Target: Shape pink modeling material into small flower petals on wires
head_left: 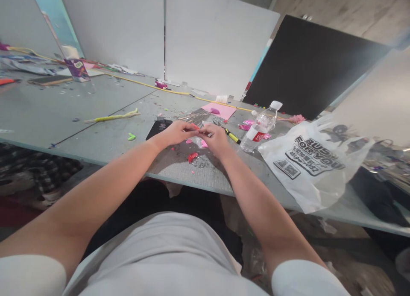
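My left hand [177,133] and my right hand [215,139] meet over the grey table [105,136], fingertips pinched together on a small red-orange piece [196,127] between them. Pink scraps [203,144] lie just under the hands. A red scrap [192,157] rests on the table in front of them, next to a thin wire ring [200,161]. A black card [159,128] lies beside my left hand.
A clear water bottle [261,126] lies tilted to the right, next to a yellow-and-black pen [232,136] and a white printed plastic bag [312,163]. A pink paper sheet [219,110], a green stem [112,117] and a yellow cord [153,86] lie farther back. White panels and a black board [307,65] stand behind.
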{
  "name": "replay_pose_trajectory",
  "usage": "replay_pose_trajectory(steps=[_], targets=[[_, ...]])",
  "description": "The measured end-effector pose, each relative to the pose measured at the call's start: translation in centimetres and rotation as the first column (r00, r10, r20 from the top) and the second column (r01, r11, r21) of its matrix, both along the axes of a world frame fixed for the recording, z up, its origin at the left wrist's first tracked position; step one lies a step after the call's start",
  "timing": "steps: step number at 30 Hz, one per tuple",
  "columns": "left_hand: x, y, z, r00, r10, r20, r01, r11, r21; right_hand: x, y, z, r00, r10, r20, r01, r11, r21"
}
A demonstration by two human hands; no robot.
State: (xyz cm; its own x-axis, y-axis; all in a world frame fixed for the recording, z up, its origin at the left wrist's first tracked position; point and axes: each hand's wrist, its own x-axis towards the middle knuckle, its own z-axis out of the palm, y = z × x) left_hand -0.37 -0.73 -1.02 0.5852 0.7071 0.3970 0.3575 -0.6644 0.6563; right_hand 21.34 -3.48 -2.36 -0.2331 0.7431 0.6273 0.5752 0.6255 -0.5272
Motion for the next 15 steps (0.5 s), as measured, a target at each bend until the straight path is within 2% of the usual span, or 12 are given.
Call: replay_pose_trajectory(steps=[4, 9, 11, 15], targets=[[0.04, -0.47, 0.27, 0.999, 0.006, 0.047, -0.002, 0.996, -0.089, 0.01, -0.2, 0.1, 0.999, 0.031, 0.011, -0.032, 0.998, 0.049], [-0.13, -1.04, 0.85, 0.993, 0.062, 0.1, -0.047, 0.989, -0.143, 0.4, -0.29, 0.5, 0.998, 0.057, -0.01, -0.057, 0.997, 0.046], [-0.19, -1.01, 0.91, 0.991, 0.095, 0.093, -0.084, 0.989, -0.121, 0.54, -0.26, 0.55, 0.998, 0.044, -0.039, -0.043, 0.998, 0.039], [-0.38, -0.57, 0.8, 0.993, 0.118, 0.0, -0.118, 0.993, 0.002, 0.66, -0.05, 0.33, 0.999, 0.009, -0.031, -0.009, 1.0, 0.004]])
